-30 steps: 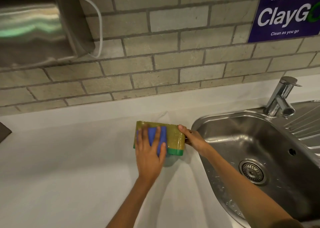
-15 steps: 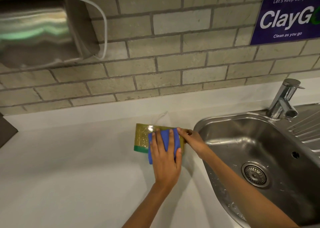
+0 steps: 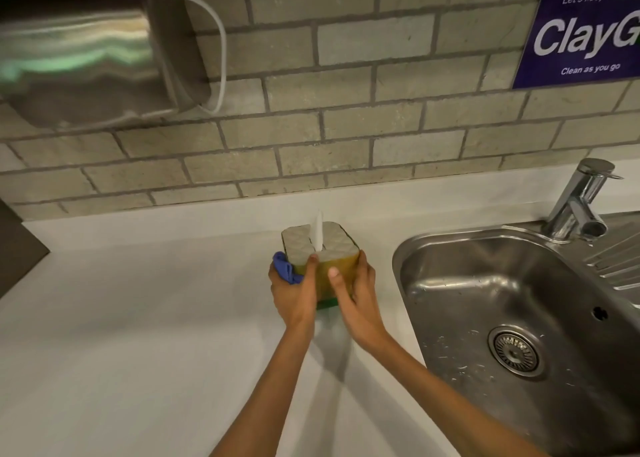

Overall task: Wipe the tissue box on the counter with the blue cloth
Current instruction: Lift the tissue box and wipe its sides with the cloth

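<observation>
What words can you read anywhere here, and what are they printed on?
"Let's keep our pan": top line of the purple wall sign, cut off at the picture's edge.
"ClayG": large letters, same sign, also cut off.
"Clean as you go": small line beneath.
Tissue box: no readable text.

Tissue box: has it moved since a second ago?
Yes. The tissue box has been turned upright, opening now facing up, between both hands; it sits about as far left of the sink as before.

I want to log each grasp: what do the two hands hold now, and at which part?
Both hands hold the tissue box by its opposite sides. The left hand also presses the bunched blue cloth against the left side; the right hand grips the right side.
</observation>
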The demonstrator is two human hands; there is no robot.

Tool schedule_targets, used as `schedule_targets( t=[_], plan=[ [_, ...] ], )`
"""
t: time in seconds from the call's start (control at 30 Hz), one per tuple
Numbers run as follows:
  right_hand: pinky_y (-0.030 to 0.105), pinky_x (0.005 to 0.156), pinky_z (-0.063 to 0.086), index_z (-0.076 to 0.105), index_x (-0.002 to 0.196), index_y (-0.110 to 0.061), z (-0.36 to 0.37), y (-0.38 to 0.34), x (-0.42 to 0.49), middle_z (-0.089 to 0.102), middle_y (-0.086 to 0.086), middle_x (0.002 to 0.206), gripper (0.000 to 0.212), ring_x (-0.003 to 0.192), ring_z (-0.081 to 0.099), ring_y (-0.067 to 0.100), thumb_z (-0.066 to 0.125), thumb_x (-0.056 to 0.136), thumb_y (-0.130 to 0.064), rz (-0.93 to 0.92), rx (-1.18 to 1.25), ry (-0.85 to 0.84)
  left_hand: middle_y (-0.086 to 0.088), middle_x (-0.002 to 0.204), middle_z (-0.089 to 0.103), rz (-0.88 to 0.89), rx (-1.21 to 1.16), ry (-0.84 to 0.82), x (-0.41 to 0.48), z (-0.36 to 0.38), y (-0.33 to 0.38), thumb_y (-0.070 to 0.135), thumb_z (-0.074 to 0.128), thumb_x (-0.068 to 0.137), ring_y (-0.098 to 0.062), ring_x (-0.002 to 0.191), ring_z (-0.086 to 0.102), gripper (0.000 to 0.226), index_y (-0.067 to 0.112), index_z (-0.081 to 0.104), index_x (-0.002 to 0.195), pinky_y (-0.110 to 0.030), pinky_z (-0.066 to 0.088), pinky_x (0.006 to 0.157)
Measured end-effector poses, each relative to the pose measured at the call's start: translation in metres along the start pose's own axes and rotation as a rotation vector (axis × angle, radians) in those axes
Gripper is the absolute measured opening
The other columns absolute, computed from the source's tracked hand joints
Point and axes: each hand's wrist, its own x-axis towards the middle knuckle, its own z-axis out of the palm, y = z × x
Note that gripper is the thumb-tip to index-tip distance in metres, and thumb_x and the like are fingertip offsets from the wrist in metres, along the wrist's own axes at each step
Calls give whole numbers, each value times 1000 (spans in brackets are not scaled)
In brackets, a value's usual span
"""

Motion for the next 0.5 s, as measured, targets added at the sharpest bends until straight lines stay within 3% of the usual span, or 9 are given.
schedule_targets(
  t=[0.07,0.2,0.27,0.37,0.43,0.5],
  plan=[
    [1,88,40,9,148,-21,6,2,-11,23,-2,140,77,119,39,4,51,87,-43,-47,-41,-16,-9,118,61,-86,-71,11,3,-6,-6,36,65,81,-27,106,59,57,20,43,132,-40,48,96],
    [33,113,35,-3,149,-16,17,7,-30,8,6,153,85,140,23,18,52,88,-40,-93,-137,-69,-12,107,62,-115,-101,84,8,-12,-11,27,56,86,-25,91,57,42,14,48,124,-38,49,88],
    [39,117,27,-9,146,-23,22,11,-40,1,6,156,89,145,13,20,48,85,-54,-89,-183,-99,-16,110,62,-123,-93,123,11,-16,-13,22,54,87,-25,88,55,38,11,48,123,-36,46,85],
    [44,120,13,-19,136,-32,28,16,-54,-8,3,157,101,146,1,17,21,62,-89,-79,-258,-121,-19,115,60,-119,-63,150,12,-19,-18,19,52,89,-26,88,51,39,9,45,127,-33,41,83],
    [46,120,10,-23,133,-33,29,19,-59,-11,2,157,102,146,-3,14,19,60,-91,-66,-298,-141,-20,117,60,-100,-69,150,12,-19,-20,18,50,90,-26,89,51,41,8,43,130,-31,39,82],
    [46,120,8,-25,131,-33,29,22,-63,-12,2,158,91,146,-5,14,31,73,-77,-62,-349,-170,-21,119,59,-77,-87,152,10,-18,-21,19,51,91,-30,93,54,43,7,41,131,-31,39,83]
  ],
)
